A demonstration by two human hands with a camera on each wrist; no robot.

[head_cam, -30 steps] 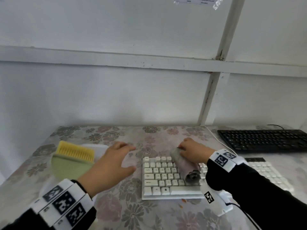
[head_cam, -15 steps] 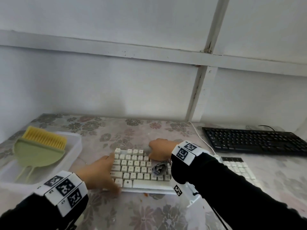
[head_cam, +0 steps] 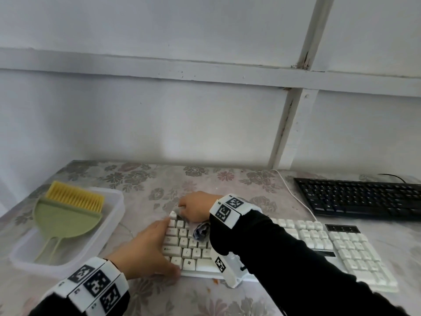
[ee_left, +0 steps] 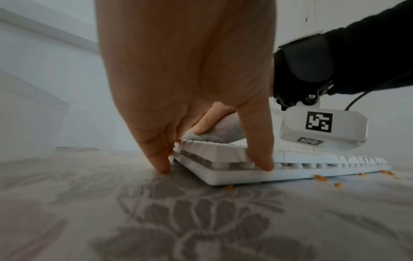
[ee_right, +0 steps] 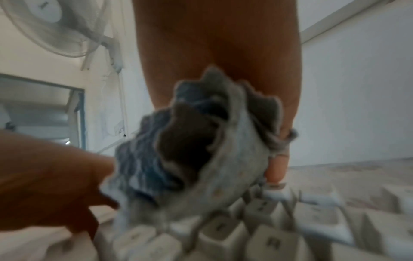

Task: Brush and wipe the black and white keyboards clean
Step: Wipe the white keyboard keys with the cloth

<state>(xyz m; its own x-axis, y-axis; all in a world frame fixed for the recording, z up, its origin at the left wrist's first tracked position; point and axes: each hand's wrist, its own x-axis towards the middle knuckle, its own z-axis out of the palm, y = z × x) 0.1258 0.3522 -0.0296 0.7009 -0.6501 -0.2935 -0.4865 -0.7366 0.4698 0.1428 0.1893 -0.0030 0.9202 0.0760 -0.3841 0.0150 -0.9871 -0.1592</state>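
The white keyboard (head_cam: 319, 242) (ee_left: 290, 169) (ee_right: 279, 238) lies in the middle of the flowered table. My right hand (head_cam: 193, 209) (ee_right: 219, 44) grips a rolled grey cloth (head_cam: 201, 231) (ee_left: 225, 132) (ee_right: 201, 159) and presses it on the keys at the far left corner. My left hand (head_cam: 155, 249) (ee_left: 190, 88) braces the keyboard's left end, straight fingers against the side edge and thumb on the front edge. The black keyboard (head_cam: 360, 199) sits at the back right, untouched.
A clear plastic tub (head_cam: 114, 215) at the left holds a yellow-bristled brush (head_cam: 75, 197) and a green dustpan (head_cam: 63, 222). Orange crumbs (ee_left: 319, 177) lie along the white keyboard's front edge. A white cable (head_cam: 296, 197) runs toward the wall. The wall stands close behind.
My right hand slid the cloth leftward along the keys to the far left corner. My left hand dropped from above the table onto the keyboard's left end.
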